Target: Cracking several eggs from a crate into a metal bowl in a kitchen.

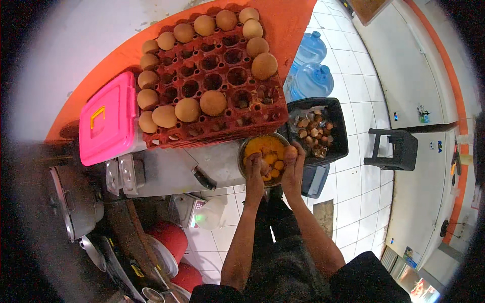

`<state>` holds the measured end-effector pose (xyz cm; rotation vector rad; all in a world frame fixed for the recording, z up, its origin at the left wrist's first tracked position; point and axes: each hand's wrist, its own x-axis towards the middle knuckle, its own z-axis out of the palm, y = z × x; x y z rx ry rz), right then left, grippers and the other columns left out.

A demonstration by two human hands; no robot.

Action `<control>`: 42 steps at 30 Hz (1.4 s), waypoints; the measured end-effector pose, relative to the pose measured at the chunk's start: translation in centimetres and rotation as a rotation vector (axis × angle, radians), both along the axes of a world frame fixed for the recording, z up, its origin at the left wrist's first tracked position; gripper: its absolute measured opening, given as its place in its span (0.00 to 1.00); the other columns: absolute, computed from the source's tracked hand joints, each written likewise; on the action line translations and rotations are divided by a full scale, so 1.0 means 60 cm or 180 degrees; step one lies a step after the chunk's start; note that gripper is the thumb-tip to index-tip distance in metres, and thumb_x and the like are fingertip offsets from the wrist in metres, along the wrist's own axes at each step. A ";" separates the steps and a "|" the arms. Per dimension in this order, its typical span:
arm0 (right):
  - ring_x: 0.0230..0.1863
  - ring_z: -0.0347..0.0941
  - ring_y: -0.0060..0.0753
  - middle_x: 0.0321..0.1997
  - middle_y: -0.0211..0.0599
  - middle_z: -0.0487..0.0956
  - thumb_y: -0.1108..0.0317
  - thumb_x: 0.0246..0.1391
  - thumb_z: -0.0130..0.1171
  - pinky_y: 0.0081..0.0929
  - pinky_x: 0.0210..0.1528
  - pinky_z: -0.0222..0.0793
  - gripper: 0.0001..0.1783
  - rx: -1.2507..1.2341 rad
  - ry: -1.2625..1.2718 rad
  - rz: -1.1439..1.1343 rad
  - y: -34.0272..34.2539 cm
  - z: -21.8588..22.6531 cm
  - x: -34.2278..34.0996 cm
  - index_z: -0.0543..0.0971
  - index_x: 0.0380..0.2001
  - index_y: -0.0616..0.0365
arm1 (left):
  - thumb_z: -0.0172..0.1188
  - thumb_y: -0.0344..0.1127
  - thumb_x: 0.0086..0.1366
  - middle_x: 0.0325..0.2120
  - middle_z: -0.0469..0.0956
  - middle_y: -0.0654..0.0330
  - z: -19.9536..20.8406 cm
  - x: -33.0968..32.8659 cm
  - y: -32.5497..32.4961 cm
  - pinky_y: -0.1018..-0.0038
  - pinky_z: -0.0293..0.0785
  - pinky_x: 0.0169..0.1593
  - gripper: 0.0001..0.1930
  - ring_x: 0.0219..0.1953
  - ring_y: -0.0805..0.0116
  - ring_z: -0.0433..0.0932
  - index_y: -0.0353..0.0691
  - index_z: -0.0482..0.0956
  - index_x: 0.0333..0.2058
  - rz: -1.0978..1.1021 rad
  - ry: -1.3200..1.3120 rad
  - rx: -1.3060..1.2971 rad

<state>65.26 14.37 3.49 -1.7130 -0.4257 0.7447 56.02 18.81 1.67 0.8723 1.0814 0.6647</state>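
Over a round metal bowl (pixel 241 154) of yolks and beaten egg, both my hands are closed. My right hand (pixel 293 174) grips a brown egg (pixel 290 153) at the bowl's right rim. Inside the left rim, my left hand (pixel 254 174) is closed around what looks like another egg (pixel 263 167), partly covered by the fingers. Whether either shell is cracked cannot be made out. Beyond the bowl stands a stack of red egg trays (pixel 212 132); brown eggs (pixel 213 103) line much of the top tray's edge, and many inner cups hold none.
Right of the bowl, a black bin (pixel 339 132) holds broken eggshells (pixel 316 132). A dark-handled knife (pixel 204 178) lies at the counter's front edge. Left are a pink-lidded box (pixel 108 121) and clear containers (pixel 129 174). Water jugs (pixel 312 81) and a black stool (pixel 393 150) stand on the tiled floor.
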 end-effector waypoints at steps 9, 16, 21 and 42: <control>0.57 0.63 0.38 0.56 0.48 0.67 0.51 0.64 0.41 0.32 0.59 0.57 0.26 0.0300 -0.0142 0.0120 0.000 -0.034 -0.018 0.63 0.55 0.60 | 0.42 0.44 0.71 0.41 0.69 0.58 -0.013 -0.029 0.000 0.73 0.66 0.50 0.20 0.41 0.69 0.69 0.34 0.64 0.52 0.0121 0.0135 0.0565; 0.44 0.73 0.29 0.45 0.40 0.77 0.52 0.62 0.47 0.27 0.49 0.69 0.27 -0.1053 0.0473 0.2018 0.013 -0.011 0.059 0.68 0.55 0.64 | 0.63 0.41 0.59 0.43 0.77 0.56 0.027 -0.062 0.038 0.73 0.70 0.50 0.22 0.45 0.68 0.74 0.36 0.74 0.48 -0.1032 0.0784 0.0711; 0.40 0.75 0.29 0.44 0.39 0.79 0.56 0.55 0.58 0.27 0.45 0.72 0.27 -0.0336 0.0192 0.2802 0.010 -0.030 0.078 0.72 0.51 0.65 | 0.66 0.41 0.55 0.41 0.79 0.59 0.021 -0.072 0.048 0.73 0.71 0.50 0.20 0.44 0.69 0.75 0.38 0.78 0.45 -0.1032 0.0791 0.0903; 0.53 0.70 0.47 0.55 0.46 0.71 0.71 0.46 0.60 0.34 0.54 0.68 0.25 0.0397 -0.1398 0.2765 0.030 0.011 0.105 0.73 0.51 0.59 | 0.67 0.38 0.49 0.41 0.78 0.57 0.053 -0.051 0.075 0.66 0.75 0.46 0.26 0.41 0.57 0.78 0.47 0.75 0.50 -0.1328 0.1540 0.2706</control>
